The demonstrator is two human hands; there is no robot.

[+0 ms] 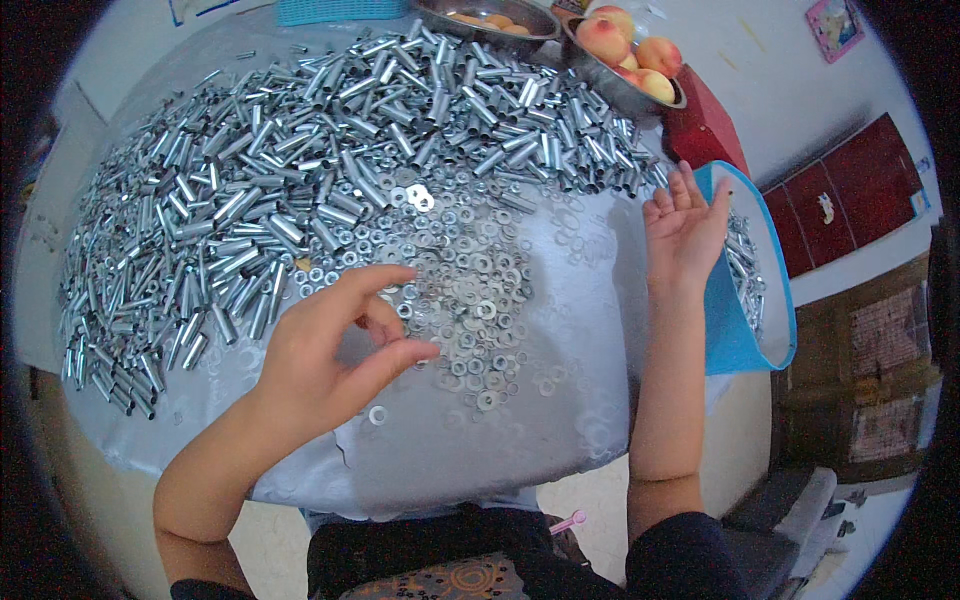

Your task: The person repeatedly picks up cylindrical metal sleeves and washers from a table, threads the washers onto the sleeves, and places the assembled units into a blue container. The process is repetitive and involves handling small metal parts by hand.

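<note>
My left hand (335,345) hovers above the near side of a pile of washers (485,310) and nuts, thumb and forefinger apart, and nothing shows between them. Palm up, my right hand (688,235) is at the left rim of a blue bag (728,325), its fingers loosely spread and bare. Inside the bag lie many shiny metal bolts or anchors (745,260). Beyond my left hand a large heap of silvery metal tubes (400,130) spreads over the table. One washer (377,415) lies apart from the rest, below my left hand.
A light, patterned cloth covers the table (560,420). Along its far edge stand a metal bowl of peaches (660,90), another metal bowl (490,35) with brownish items, a turquoise basket (340,10) and a red box (705,125). A dark red cabinet (840,195) is at the right.
</note>
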